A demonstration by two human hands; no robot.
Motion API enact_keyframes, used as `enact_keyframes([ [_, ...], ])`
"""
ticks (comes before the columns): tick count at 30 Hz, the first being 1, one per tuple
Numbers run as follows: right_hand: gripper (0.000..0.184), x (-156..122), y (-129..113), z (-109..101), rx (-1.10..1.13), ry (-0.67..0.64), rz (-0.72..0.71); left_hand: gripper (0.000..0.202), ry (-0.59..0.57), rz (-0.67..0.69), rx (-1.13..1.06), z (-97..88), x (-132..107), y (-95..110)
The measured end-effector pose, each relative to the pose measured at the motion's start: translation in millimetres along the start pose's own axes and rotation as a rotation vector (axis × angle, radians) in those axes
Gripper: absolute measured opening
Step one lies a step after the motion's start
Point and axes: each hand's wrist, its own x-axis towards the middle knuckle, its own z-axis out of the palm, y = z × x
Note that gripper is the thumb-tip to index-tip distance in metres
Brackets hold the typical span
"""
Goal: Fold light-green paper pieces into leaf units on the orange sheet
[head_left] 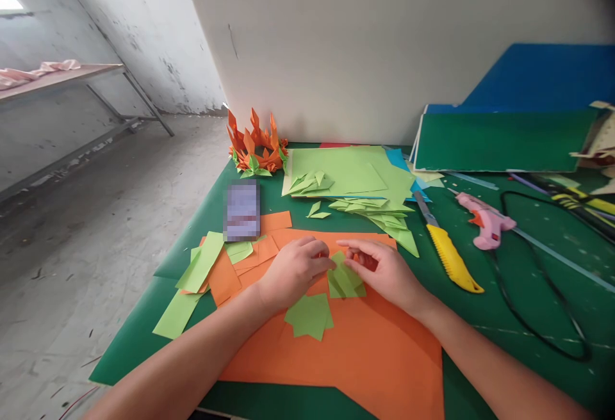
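Above the large orange sheet [384, 349], my left hand [300, 269] and my right hand [379, 273] come close together with a small piece of green paper [346, 281] between them. The left thumb and curled fingers pinch at its left edge. My right thumb and bent fingers close on its upper part, with the index finger reaching left. Finger shadows fall on the paper's lower half. Nearer to me, a few overlapping green paper squares [310, 317] lie flat on the orange sheet. The exact grip is partly hidden by the fingers.
Green and orange strips [202, 263] and a blurred-out rectangular object [241, 212] lie left. Behind stand an orange folded-paper ornament [257, 145] and folded green pieces [375, 209]. A yellow utility knife [449, 257], pink glue gun [487, 220] and black cord [542, 337] lie right.
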Motion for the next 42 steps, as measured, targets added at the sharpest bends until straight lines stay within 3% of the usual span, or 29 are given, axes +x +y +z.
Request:
enact_keyframes([
  [3,0.029,0,-1,1,-0.132,-0.015,-0.058,0.027,-0.092,-0.030,-0.023,0.5,0,-2],
  [10,0.023,1,-5,3,-0.238,0.008,-0.077,0.020,-0.180,-0.062,-0.043,-7.8,1,4],
  [28,0.009,2,-5,6,-0.215,0.055,-0.084,0.024,-0.183,-0.132,-0.069,-2.9,2,1],
  [42,0.027,4,6,-5,-0.437,-0.099,-0.477,0.022,-0.189,-0.138,-0.021,-3.3,3,5],
])
